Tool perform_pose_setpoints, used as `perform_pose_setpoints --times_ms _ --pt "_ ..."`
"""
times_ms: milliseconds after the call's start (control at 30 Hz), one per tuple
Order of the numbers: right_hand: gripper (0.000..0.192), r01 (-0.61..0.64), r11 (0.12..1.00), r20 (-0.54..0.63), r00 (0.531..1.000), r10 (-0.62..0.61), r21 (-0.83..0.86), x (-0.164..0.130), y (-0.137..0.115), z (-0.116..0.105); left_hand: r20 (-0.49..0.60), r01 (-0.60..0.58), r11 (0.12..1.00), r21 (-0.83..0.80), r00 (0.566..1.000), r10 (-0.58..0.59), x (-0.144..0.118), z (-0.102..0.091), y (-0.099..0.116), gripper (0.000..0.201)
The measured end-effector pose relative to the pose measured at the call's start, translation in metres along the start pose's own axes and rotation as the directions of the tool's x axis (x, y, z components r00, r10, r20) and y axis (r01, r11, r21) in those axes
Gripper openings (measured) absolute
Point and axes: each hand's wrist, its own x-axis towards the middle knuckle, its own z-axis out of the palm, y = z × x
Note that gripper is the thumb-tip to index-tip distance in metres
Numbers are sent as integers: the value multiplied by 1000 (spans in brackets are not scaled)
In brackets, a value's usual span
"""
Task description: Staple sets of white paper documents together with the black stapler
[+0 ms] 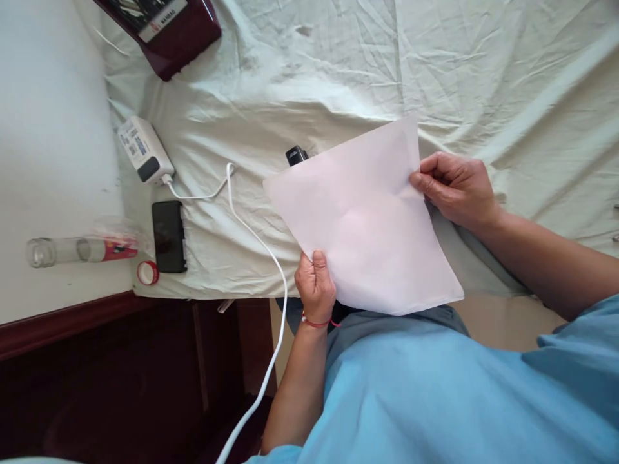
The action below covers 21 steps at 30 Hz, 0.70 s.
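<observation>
In front of me is a bed with a wrinkled pale green sheet point(338, 71). On it, at the left, lie a white charger point(144, 149) with its white cable point(251, 232), and a black phone point(169, 236) just near it. A dark red case point(169, 29) (only partly seen) lies at the far left corner.
</observation>
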Motion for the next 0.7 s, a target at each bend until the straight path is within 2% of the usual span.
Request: perform_pose_setpoints --times_ms 100,200,333,433,533,633,700 --pt "41 23 1000 -42 999 -23 5 -1 5 2 -47 -7 1000 -27 999 6 -4 2 3 54" --pt "43 61 998 -59 996 -59 24 1 8 3 -66 37 992 -117 997 -45 -11 6 8 51" --pt "56 59 996 -51 997 -55 70 3 5 -3 14 80 985 -155 997 -79 -23 13 12 50" --pt "60 -8 995 3 1000 8 95 4 2 -9 70 92 990 -109 994 -84 -30 19 14 52" --pt "56 -141 960 101 988 119 242 2 0 -13 127 89 993 -73 989 -79 -32 23 19 53" --pt "49 -211 913 115 977 182 348 2 -1 -14 186 72 995 -67 981 -59 -25 23 24 51" --pt "45 -215 914 118 976 185 343 1 -2 -15 199 66 995 -81 979 -49 -16 20 26 49"
